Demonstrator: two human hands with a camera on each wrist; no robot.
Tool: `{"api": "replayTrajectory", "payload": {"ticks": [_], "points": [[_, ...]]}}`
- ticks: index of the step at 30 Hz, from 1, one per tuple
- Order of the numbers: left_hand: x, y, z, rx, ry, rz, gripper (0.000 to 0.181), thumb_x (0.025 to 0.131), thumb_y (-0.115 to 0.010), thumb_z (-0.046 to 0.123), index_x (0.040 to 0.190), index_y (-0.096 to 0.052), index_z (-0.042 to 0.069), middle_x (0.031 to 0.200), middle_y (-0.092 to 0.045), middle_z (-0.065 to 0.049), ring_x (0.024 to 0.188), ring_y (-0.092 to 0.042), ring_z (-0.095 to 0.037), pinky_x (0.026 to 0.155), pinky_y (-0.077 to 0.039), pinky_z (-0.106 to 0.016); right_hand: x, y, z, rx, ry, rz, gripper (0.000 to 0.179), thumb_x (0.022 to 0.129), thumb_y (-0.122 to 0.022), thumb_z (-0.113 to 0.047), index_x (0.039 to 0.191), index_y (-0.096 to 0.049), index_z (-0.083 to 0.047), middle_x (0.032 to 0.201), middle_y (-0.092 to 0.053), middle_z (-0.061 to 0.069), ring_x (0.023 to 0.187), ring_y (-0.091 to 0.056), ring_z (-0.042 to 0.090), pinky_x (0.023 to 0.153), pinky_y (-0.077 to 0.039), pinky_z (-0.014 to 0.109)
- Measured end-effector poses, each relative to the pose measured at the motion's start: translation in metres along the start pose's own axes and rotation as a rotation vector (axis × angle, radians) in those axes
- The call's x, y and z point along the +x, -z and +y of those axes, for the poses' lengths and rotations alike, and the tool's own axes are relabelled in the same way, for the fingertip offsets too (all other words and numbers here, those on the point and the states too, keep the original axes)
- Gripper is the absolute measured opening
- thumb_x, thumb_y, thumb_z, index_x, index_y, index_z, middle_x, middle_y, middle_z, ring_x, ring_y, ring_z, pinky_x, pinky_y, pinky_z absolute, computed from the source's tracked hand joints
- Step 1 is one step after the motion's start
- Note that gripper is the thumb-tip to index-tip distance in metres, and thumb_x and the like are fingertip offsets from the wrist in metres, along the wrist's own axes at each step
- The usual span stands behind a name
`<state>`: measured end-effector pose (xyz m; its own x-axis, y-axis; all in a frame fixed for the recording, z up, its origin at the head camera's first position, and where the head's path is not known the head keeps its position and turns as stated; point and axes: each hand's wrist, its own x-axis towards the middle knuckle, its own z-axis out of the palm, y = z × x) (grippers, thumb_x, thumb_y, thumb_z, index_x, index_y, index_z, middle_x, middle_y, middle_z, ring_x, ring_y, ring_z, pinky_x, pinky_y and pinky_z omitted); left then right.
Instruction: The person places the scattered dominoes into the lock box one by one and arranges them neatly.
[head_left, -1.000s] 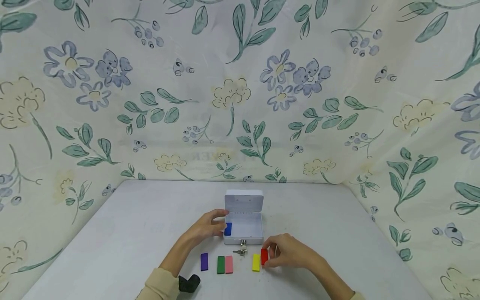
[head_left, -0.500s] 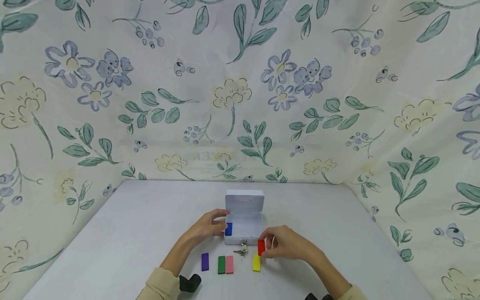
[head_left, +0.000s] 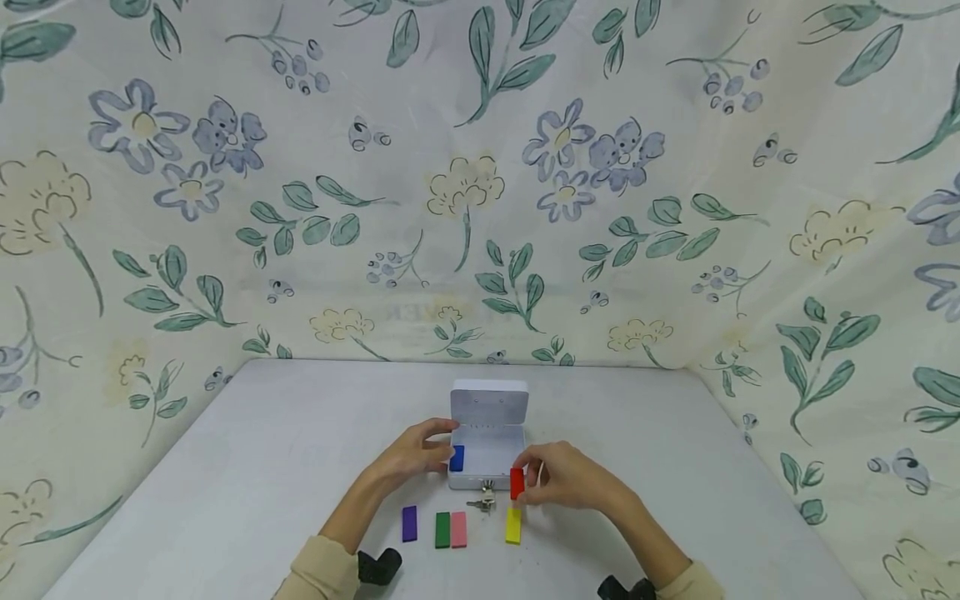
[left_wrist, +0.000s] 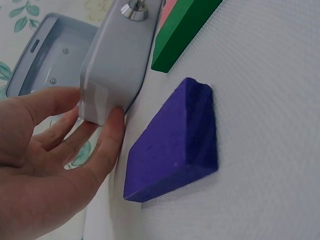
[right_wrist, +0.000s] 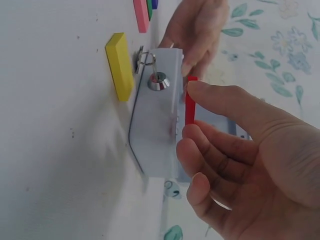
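Note:
A small grey-white cash box (head_left: 487, 482) stands with its lid up and its key in the front lock. My left hand (head_left: 415, 452) grips the box's left side, thumb at the rim and fingers along the wall. Just inside that wall lies a blue block (head_left: 457, 458). My right hand (head_left: 566, 477) pinches a red block (right_wrist: 190, 102) between thumb and fingertips, upright at the box's front right corner. In the right wrist view the red block is raised to the rim's height. Below it on the table lies a yellow block (head_left: 513, 526).
In front of the box lie a purple block (head_left: 409, 523), a green block (head_left: 442, 530) and a pink block (head_left: 459, 530), the last two side by side. Keys (head_left: 482, 504) hang from the lock. A flowered cloth (head_left: 465, 250) rises behind the white table (head_left: 337, 392).
My right hand has lifted the red block from beside the yellow one and carried it forward and slightly left to the box's front right corner. My left hand has stayed on the box.

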<state>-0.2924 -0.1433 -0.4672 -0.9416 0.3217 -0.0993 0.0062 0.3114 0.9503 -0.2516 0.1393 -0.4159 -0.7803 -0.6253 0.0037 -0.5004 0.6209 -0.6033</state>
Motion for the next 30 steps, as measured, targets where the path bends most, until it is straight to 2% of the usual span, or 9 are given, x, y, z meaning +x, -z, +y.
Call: {"api": "replayTrajectory", "payload": {"ticks": [8,16,23,30], "points": [[0.0,-0.001,0.001,-0.006,0.011,0.001,0.05,0.093,-0.062,0.011,0.14,-0.048,0.005,0.152,-0.041,-0.02,0.133,-0.048,-0.043,0.094,-0.056,-0.045,0.007,0.005,-0.004,-0.046,-0.035,0.029,0.034,0.081,-0.079,-0.022,0.111,-0.069,-0.008,0.078,-0.061,-0.006,0.069,-0.056,0.012,0.059,-0.049,0.017],[-0.001,-0.001,0.002,0.003,0.017,0.015,0.049,0.093,-0.063,0.011,0.14,-0.049,0.007,0.151,-0.042,-0.018,0.132,-0.05,-0.041,0.094,-0.056,-0.045,0.019,0.005,-0.008,-0.082,-0.03,0.035,0.033,0.082,-0.079,-0.021,0.109,-0.068,-0.008,0.078,-0.061,-0.003,0.069,-0.054,0.009,0.061,-0.049,0.016],[0.0,-0.001,0.003,0.01,0.01,0.012,0.049,0.093,-0.063,0.011,0.14,-0.049,0.007,0.151,-0.042,-0.019,0.133,-0.048,-0.043,0.094,-0.056,-0.045,0.025,0.006,-0.011,-0.07,-0.038,0.032,0.034,0.081,-0.079,-0.021,0.11,-0.068,-0.006,0.077,-0.06,-0.003,0.071,-0.056,0.014,0.06,-0.049,0.016],[-0.002,-0.001,0.001,0.019,0.014,0.014,0.048,0.094,-0.062,0.012,0.14,-0.049,0.008,0.151,-0.042,-0.018,0.132,-0.049,-0.042,0.096,-0.055,-0.046,0.031,0.003,-0.007,-0.06,-0.046,0.03,0.034,0.082,-0.079,-0.021,0.111,-0.068,-0.007,0.077,-0.059,-0.004,0.069,-0.055,0.011,0.06,-0.049,0.016]]}}
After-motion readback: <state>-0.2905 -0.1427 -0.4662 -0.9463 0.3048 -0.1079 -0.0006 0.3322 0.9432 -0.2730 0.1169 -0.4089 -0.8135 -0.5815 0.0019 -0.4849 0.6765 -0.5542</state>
